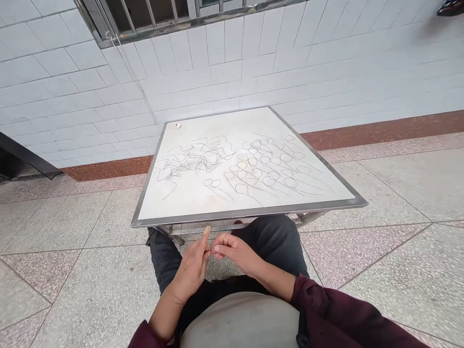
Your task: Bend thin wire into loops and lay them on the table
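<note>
My left hand [194,263] is over my lap with one finger pointing up and the others curled in a pinch. Almost touching it, my right hand [232,249] pinches with thumb and forefinger. A thin dark wire seems to run between the fingertips, though most of it is hidden. On the white-topped table [181,203] in front lie many thin dark wires. Those on the left [195,159] are loose, bent strands in a tangle. On the right, the looped wires [253,174] each have a round loop and a long tail.
A small white-and-red object [178,126] sits at the table's far left corner. The table's grey metal edge [250,213] runs just beyond my hands, above my knees. Behind it stands a white tiled wall [232,72] with a barred window [152,14]. The floor is speckled stone [108,285].
</note>
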Action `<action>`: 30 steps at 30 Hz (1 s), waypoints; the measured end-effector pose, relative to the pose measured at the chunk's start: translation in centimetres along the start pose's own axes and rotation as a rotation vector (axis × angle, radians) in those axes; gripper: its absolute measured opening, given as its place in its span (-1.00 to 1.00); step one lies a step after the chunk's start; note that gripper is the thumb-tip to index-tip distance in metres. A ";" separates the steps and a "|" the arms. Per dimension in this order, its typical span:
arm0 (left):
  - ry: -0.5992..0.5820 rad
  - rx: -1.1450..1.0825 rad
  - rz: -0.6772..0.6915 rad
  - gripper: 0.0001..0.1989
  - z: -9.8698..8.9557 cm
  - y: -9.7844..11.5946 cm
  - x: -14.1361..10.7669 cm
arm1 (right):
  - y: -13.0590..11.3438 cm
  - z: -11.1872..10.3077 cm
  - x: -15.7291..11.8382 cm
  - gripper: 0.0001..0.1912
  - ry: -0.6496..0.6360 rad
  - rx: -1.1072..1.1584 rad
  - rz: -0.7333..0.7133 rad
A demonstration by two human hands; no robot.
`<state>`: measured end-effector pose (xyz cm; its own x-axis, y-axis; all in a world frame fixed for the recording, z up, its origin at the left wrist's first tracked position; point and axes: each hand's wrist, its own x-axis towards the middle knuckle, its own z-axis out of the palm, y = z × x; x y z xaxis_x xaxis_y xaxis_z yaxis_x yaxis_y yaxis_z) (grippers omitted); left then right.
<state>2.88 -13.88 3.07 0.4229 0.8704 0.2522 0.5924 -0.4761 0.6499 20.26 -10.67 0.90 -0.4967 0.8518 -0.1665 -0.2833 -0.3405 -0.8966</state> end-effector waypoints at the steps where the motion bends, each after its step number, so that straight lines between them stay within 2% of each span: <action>1: -0.017 -0.035 -0.031 -0.41 -0.2 0.2 0.0 | -0.1 0.0 0.0 -0.69 0.018 -0.005 -0.004; 7: -0.031 -0.366 -0.243 -0.35 -0.6 0.9 0.3 | 0.0 -0.1 0.0 -0.72 0.095 -0.020 -0.041; 10: -0.037 -0.423 -0.294 -0.34 -0.8 1.0 0.2 | 0.0 -0.2 0.1 -0.76 0.123 -0.062 -0.056; 17: -0.061 -0.211 -0.301 -0.35 -1.9 1.2 0.1 | 0.2 -0.9 0.4 -0.78 0.216 -0.101 -0.072; 21: -0.092 -0.134 -0.292 -0.36 -2.6 1.1 0.1 | 0.4 -2.0 0.5 -0.80 0.237 -0.186 -0.146; 24: -0.116 -0.088 -0.275 -0.36 -3.0 1.2 0.3 | -0.2 -2.9 0.2 -0.85 0.249 -0.432 -0.280; 27: -0.125 -0.045 -0.265 -0.34 -3.1 1.3 0.4 | -1.6 -3.0 -0.5 -0.87 0.260 -0.913 -0.572; 30: -0.140 0.003 -0.244 -0.33 -3.0 1.2 0.4 | -3.2 -2.3 -1.0 -0.86 0.195 -1.299 -0.824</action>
<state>1.72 -13.72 6.11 0.3579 0.9337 -0.0134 0.6901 -0.2548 0.6773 23.56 -9.50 2.94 -0.4261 0.6957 0.5783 0.5182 0.7117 -0.4743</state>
